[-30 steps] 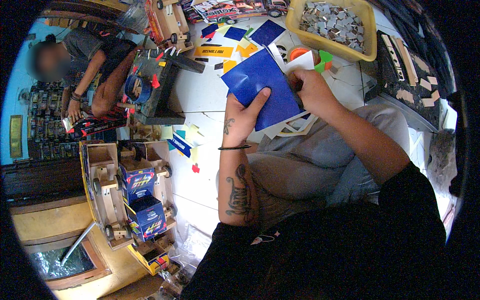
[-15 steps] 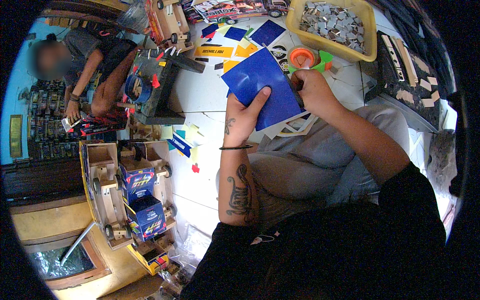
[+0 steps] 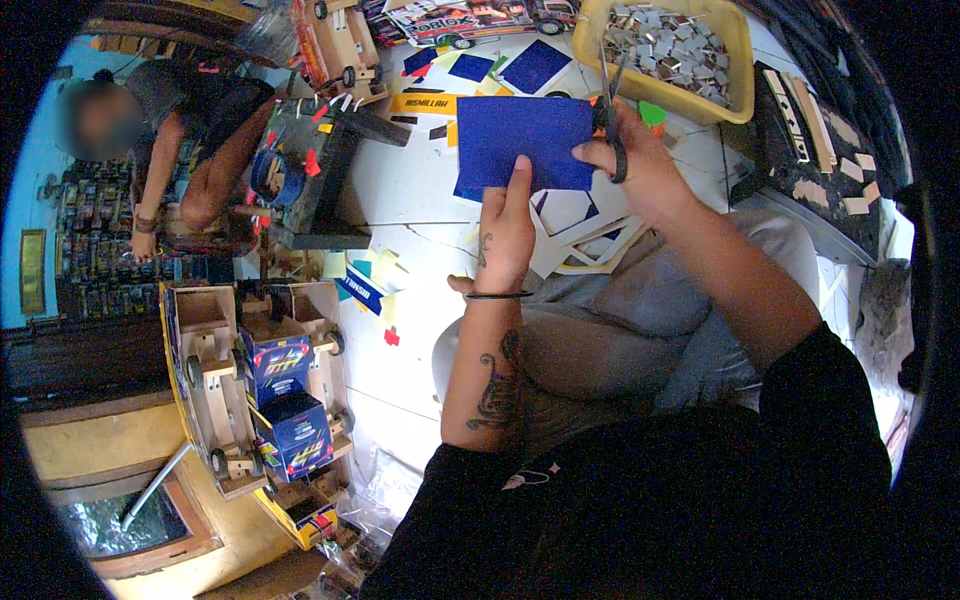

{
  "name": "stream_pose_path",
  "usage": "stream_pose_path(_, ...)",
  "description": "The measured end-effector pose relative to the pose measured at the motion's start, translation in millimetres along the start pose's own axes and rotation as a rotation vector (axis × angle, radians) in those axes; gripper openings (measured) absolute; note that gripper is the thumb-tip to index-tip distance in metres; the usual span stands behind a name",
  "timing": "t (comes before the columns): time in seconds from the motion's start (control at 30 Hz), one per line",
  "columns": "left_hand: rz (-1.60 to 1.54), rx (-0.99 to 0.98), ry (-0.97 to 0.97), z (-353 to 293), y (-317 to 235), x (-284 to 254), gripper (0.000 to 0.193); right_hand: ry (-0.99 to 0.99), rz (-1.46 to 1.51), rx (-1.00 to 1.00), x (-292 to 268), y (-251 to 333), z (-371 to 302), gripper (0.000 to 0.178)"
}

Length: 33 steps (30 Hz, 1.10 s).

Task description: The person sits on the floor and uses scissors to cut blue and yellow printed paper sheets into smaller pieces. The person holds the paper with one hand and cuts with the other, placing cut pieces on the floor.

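Two hands busy. My left hand [image 3: 508, 232] pinches the blue sheet [image 3: 530, 128] at its near edge: one finger flat on top, others going behind, thumb sticking out to the left, off the sheet. Sheet is up in front of me, over the white floor [image 3: 385, 205]. My right hand [image 3: 648, 170] is closed around black scissors [image 3: 619, 152], blades pointing away from me, just beside the sheet's right edge. Right thumb tip overlaps that edge; can't tell if it presses.

White cut-outs [image 3: 552, 246] lie between sheet and my lap [image 3: 590, 350]. Beyond: blue scraps [image 3: 536, 66], yellow strip [image 3: 424, 103], toy truck [image 3: 490, 22]. Yellow basin [image 3: 744, 85] with small grey chips [image 3: 680, 58], far right of the scissors' tips. Wood strips [image 3: 808, 120] on a black board, right. Left side: dark bench [image 3: 318, 205], wooden truck bodies [image 3: 217, 400], seated co-worker [image 3: 195, 105] behind.
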State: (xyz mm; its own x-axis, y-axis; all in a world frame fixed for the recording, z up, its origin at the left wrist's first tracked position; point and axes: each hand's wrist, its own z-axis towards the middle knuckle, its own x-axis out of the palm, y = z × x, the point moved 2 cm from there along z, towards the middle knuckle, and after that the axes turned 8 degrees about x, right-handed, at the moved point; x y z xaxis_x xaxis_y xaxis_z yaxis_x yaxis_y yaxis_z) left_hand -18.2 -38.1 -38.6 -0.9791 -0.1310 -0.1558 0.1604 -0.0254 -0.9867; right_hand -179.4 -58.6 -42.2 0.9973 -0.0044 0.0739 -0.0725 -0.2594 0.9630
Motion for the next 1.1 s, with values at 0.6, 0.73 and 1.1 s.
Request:
stream_pose_path(0.6, -0.342, -0.064, 0.027, -1.3, 12.6, 8.1, 0.021, -0.313, -0.386, -0.779, 3.0, 19.2, -13.9, 0.057)
stream_pose_path(0.73, -0.515, -0.058, 0.082, -4.6, 10.5, 10.8, 0.022, -0.157, -0.617, -0.895, 11.0, 18.8, -25.4, 0.061)
stream_pose_path(1.1, -0.601, -0.059, -0.008, -2.8, -1.6, 6.6, 0.022, -0.002, -0.757, -0.935, 19.1, 16.2, -24.6, 0.059)
